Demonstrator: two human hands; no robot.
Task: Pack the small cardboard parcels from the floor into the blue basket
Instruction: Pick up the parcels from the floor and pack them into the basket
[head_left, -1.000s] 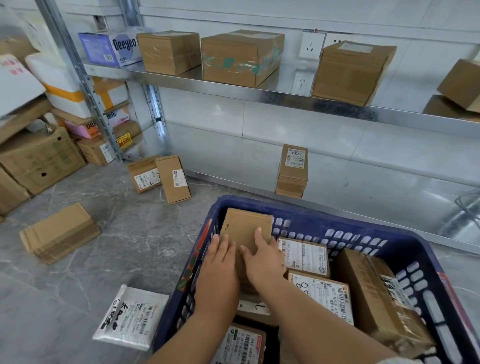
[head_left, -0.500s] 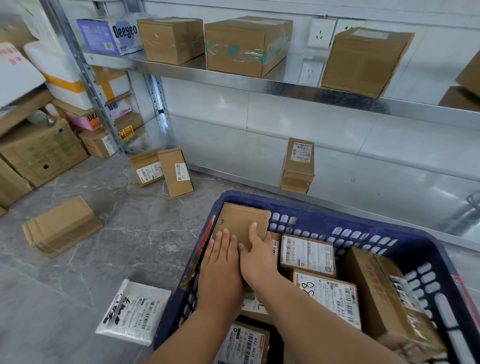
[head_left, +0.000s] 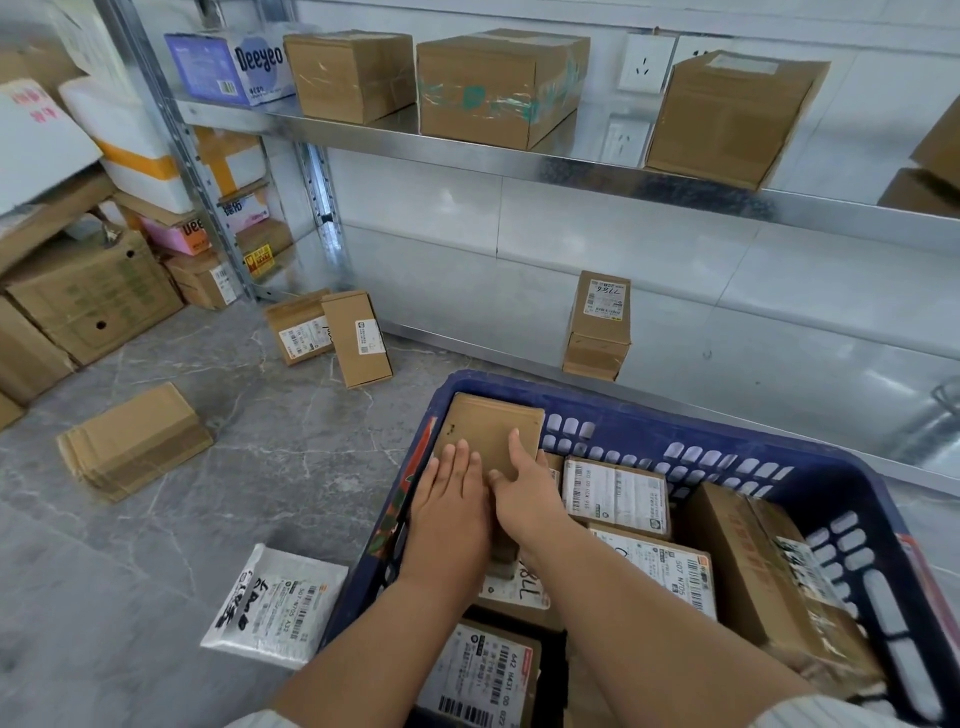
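Nearest to us, both forearms reach down into the blue basket (head_left: 769, 460). Our left hand (head_left: 452, 499) lies flat, fingers straight and together, pressing on the face of a plain brown parcel (head_left: 488, 431) that leans in the basket's far left corner. Our right hand (head_left: 524, 493) is beside it, thumb up against the parcel's face and the other fingers curled round its right edge, so it has a loose hold on the parcel while the left merely rests on it. We judge this one is being settled into place, not lifted.

Around our arms the basket already holds several labelled parcels (head_left: 615, 493), lying flat side by side, and a long brown box (head_left: 769, 566) along the right wall. The basket looks well filled, though gaps remain near us.

Just left of the basket a white mail bag (head_left: 270, 608) lies on the grey floor (head_left: 130, 597); it is not cardboard, so it may not count. Further out a flat brown parcel (head_left: 135, 439) lies alone, and beyond it two small parcels (head_left: 327, 332) lean together near the shelf post. One more small box (head_left: 597, 325) stands upright on the low shelf (head_left: 779, 332) behind the basket. So at least three floor parcels are left to collect. The larger boxes (head_left: 501, 85) on the upper shelf seem no part of the job.
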